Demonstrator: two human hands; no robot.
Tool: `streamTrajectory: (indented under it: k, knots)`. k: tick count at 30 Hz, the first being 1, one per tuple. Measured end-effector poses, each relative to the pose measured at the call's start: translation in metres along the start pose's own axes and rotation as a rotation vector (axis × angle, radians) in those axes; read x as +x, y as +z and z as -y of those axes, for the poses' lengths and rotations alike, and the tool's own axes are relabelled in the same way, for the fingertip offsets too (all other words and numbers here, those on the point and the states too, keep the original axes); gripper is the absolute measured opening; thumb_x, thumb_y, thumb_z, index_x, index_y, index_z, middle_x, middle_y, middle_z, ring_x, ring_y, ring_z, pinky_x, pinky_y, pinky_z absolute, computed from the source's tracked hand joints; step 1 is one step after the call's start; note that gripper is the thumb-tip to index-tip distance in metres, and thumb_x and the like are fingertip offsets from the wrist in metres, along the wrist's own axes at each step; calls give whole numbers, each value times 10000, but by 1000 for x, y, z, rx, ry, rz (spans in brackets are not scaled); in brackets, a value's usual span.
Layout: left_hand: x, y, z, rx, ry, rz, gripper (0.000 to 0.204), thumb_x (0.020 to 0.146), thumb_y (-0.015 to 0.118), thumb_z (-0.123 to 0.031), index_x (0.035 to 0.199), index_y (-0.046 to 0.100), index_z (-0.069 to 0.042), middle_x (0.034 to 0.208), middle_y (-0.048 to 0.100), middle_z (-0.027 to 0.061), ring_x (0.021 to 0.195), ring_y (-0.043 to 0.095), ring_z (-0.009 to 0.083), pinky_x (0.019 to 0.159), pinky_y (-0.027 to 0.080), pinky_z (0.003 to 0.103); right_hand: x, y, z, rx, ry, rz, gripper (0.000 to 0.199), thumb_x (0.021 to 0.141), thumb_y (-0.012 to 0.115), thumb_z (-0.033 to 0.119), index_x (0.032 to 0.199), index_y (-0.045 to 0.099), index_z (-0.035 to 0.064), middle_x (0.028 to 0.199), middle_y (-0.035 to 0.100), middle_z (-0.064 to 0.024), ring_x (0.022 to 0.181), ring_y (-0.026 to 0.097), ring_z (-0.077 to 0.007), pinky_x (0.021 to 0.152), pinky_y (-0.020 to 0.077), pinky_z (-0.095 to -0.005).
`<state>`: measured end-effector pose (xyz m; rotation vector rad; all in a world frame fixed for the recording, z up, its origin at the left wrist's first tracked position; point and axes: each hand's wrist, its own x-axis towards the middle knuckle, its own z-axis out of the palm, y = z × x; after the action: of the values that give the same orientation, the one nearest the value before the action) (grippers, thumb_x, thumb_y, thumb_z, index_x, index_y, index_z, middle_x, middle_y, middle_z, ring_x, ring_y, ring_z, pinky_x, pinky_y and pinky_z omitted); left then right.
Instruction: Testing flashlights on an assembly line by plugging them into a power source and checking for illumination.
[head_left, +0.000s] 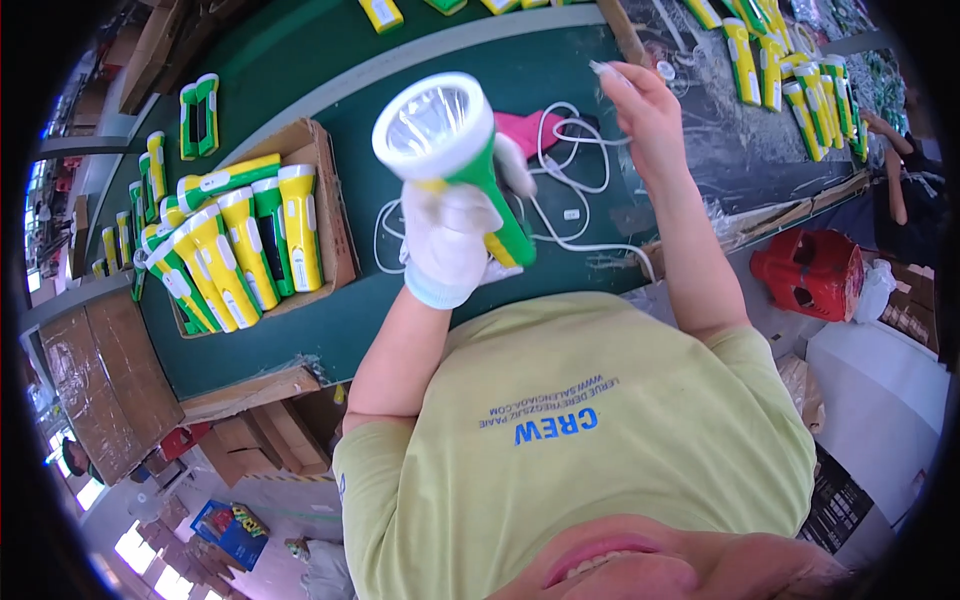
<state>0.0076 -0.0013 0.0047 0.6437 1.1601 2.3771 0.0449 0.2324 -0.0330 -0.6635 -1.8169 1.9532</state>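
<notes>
The left hand [447, 235] wears a white glove. It is closed tight round the middle of a green and yellow torch [450, 150]. The torch is up in the air above the green table [300, 330], and its big round white head tips up toward the camera.

The right hand [645, 105] is bare and lifted higher, well apart from the torch. Its fingertips are pinched together on 1 small pale bit [603, 68]. It is too small to tell what it is.

A white cord [570, 170] lies in loops on the table under both hands, beside a pink thing [525, 125]. A box [338, 225] on the left is full of more torches lying side by side.

To do this well, I think the gloved hand should keep the torch still and not let it tip. The glove may be slippery, so a firm hold low on the body helps. The right hand should keep its pinch small and steady, so the tiny bit does not drop into the cord loops, where it would be hard to find.
</notes>
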Motion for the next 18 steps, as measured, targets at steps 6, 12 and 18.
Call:
streamTrajectory:
  k: [6,12,18]
  knots:
    - [0,16,19,106,-1,-109,406,907,562,-318,1164,538,-5,1053,607,83,980,589,176,874,472,324,-81,27,35,-610,-473,467,592,585,884,336,1054,614,94,1003,639,-130,854,663,-295,712,523,-370]
    - [9,-5,-8,409,70,1,852,856,620,-557,1432,300,-16,1408,423,201,1269,463,337,1052,369,444,-10,-57,65,-301,-252,19,369,738,787,247,986,648,12,779,657,-136,648,649,-203,603,516,-318]
    - [-8,-98,-56,1409,153,-343,454,893,638,-176,1282,496,9,1303,508,181,1197,496,295,1043,371,400,80,-134,65,-1384,-287,-145,568,783,639,539,1096,617,65,884,680,-190,876,664,-359,762,514,-475]
